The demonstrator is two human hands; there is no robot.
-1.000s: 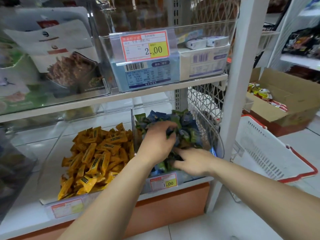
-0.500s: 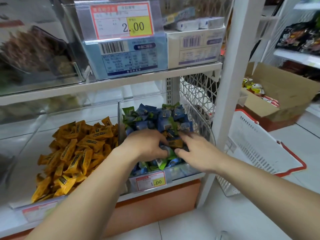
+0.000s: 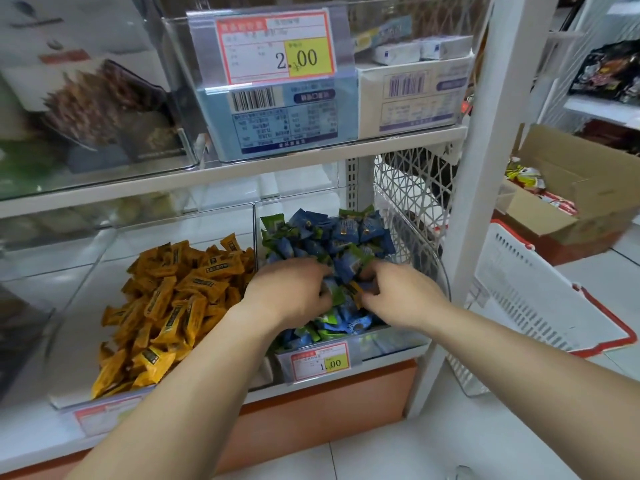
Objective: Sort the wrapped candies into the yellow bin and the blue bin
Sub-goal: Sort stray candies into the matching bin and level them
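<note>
Two clear bins sit side by side on the lower shelf. The left bin (image 3: 79, 344) holds a heap of yellow candies (image 3: 173, 306). The right bin (image 3: 398, 344) is piled with blue and green candies (image 3: 332, 237). Both hands are inside the right bin. My left hand (image 3: 287, 292) lies knuckles-up on the pile with its fingers curled down among the wrappers; what they hold is hidden. My right hand (image 3: 401, 292) pinches a stray yellow candy (image 3: 355, 291) between thumb and fingertips, right beside the left hand's fingertips.
The upper shelf (image 3: 311, 154) hangs low over the bins with clear boxes and a 2.00 price tag (image 3: 277, 46). A white upright (image 3: 485, 168) borders the right bin. A white shopping basket (image 3: 540, 299) and a cardboard box (image 3: 581, 188) stand on the floor at right.
Both hands drew together toward the front middle of the blue pile. The right hand's fingers have closed on a yellow candy among the blue ones. The camera has come closer.
</note>
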